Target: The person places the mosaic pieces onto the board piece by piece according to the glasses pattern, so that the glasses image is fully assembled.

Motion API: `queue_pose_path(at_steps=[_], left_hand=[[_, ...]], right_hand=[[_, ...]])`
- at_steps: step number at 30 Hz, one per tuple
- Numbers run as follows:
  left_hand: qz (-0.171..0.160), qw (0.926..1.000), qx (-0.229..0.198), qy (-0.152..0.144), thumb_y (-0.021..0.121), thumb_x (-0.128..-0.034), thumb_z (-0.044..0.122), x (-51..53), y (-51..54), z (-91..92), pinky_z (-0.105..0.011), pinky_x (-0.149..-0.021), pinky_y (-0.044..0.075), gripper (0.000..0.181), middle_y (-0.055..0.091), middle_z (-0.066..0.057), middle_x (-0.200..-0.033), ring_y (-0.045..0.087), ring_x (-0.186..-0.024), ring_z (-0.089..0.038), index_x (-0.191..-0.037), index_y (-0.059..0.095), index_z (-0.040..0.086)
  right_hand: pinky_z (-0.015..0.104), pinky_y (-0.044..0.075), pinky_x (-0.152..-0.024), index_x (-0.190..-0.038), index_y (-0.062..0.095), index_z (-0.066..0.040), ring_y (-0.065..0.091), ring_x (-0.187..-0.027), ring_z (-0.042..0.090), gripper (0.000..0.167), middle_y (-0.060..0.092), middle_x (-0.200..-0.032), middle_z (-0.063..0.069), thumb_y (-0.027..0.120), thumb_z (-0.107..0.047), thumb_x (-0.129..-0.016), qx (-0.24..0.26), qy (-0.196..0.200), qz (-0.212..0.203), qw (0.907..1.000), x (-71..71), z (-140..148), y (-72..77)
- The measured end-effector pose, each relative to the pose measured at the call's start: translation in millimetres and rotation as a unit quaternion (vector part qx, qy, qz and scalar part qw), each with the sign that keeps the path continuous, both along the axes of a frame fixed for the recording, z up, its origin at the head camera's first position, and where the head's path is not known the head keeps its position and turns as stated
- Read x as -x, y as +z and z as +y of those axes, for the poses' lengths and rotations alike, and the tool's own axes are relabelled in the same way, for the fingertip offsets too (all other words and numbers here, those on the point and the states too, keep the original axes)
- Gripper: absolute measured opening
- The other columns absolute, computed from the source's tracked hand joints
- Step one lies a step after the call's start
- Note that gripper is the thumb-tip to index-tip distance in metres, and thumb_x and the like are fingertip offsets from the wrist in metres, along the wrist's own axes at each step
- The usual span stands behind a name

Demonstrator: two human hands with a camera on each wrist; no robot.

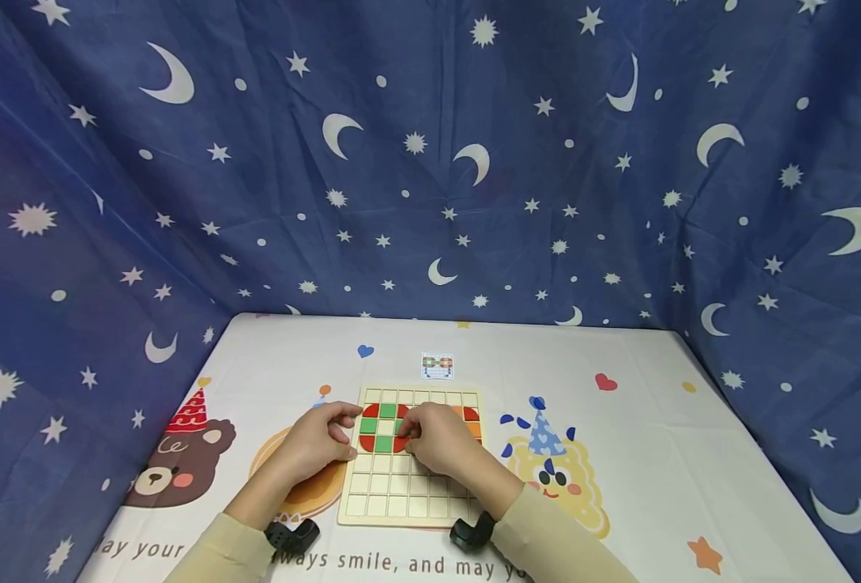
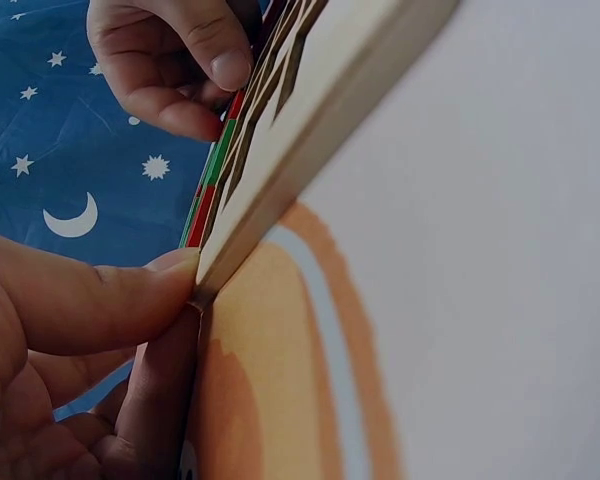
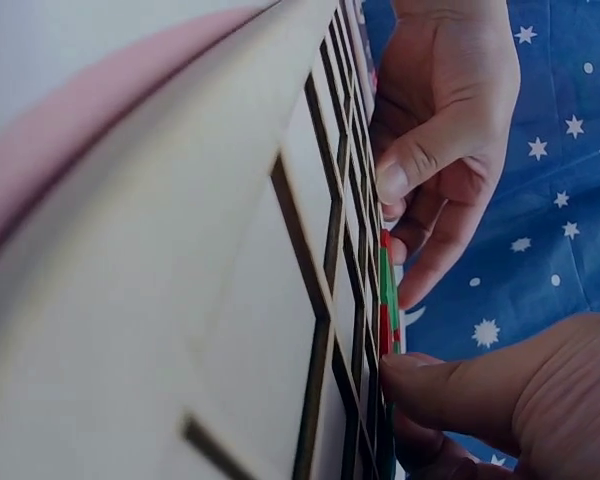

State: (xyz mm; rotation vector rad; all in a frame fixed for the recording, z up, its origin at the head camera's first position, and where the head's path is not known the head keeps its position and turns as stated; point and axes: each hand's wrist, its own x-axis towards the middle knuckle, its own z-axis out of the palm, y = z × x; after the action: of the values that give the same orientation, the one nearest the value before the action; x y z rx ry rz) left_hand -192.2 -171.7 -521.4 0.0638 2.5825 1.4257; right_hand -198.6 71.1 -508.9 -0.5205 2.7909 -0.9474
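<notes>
A wooden grid board (image 1: 379,506) lies on the table in front of me. On its upper left, red rounded-corner tiles (image 1: 370,410) and green tiles (image 1: 384,444) form a ring around a pale square. Orange tiles (image 1: 475,429) and a red one (image 1: 470,414) show at the upper right, partly covered. My left hand (image 1: 317,441) rests against the board's left edge, its thumb and fingers spaced apart. My right hand (image 1: 441,437) reaches over the grid, thumb and fingertips pinching at a tile on the ring's right side; that tile is mostly hidden.
A small pattern card (image 1: 437,366) lies just behind the board. The white tablecloth (image 1: 656,453) carries printed cartoons and lettering. A blue curtain (image 1: 430,162) with moons and stars stands behind and at both sides. Black devices (image 1: 291,536) sit at both wrists.
</notes>
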Motion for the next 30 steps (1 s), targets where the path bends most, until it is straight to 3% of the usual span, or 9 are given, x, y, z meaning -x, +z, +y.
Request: queue_pose_path(at_steps=[6,16,22,30], left_hand=[[-0.003,1.0000,-0.002,0.000,0.087,-0.0761,-0.007,-1.0,0.4,-0.2,-0.028,-0.073,0.052,0.064,0.065,-0.006,-0.110,0.060,-0.086,-0.018,-0.136,0.071,0.007],[0.002,1.0000,-0.007,0.000,0.087,-0.0756,-0.007,-1.2,0.8,-0.9,-0.027,-0.072,0.052,0.064,0.065,-0.006,-0.110,0.059,-0.085,-0.018,-0.136,0.071,0.006],[0.002,1.0000,-0.006,0.001,0.087,-0.0760,-0.007,-0.3,-1.4,-0.7,-0.027,-0.073,0.052,0.064,0.065,-0.006,-0.110,0.060,-0.085,-0.018,-0.137,0.071,0.006],[0.003,1.0000,-0.007,0.000,0.087,-0.0761,-0.007,0.1,-0.3,0.5,-0.028,-0.073,0.052,0.065,0.065,-0.006,-0.110,0.059,-0.085,-0.018,-0.137,0.070,0.006]], right_hand=[[0.027,0.047,-0.073,-0.092,0.079,-0.020,0.057,-0.079,0.010,0.016,0.063,-0.081,-0.008,0.082,-0.004,-0.090,0.041,0.003,-0.032,0.9987,2.7,8.0,2.8],[0.027,0.050,-0.073,-0.095,0.079,-0.016,0.059,-0.080,0.011,0.016,0.065,-0.084,-0.007,0.080,-0.001,-0.091,0.072,-0.016,-0.030,0.9968,0.3,40.2,8.8],[0.025,0.049,-0.071,-0.092,0.077,-0.016,0.058,-0.080,0.013,0.017,0.064,-0.084,-0.005,0.082,0.000,-0.090,0.072,-0.050,-0.022,0.9959,-5.8,67.6,7.6],[0.028,0.046,-0.067,-0.092,0.077,-0.019,0.055,-0.077,0.015,0.020,0.063,-0.082,-0.004,0.084,-0.001,-0.088,0.049,-0.132,-0.032,0.9895,-12.6,106.1,7.4]])
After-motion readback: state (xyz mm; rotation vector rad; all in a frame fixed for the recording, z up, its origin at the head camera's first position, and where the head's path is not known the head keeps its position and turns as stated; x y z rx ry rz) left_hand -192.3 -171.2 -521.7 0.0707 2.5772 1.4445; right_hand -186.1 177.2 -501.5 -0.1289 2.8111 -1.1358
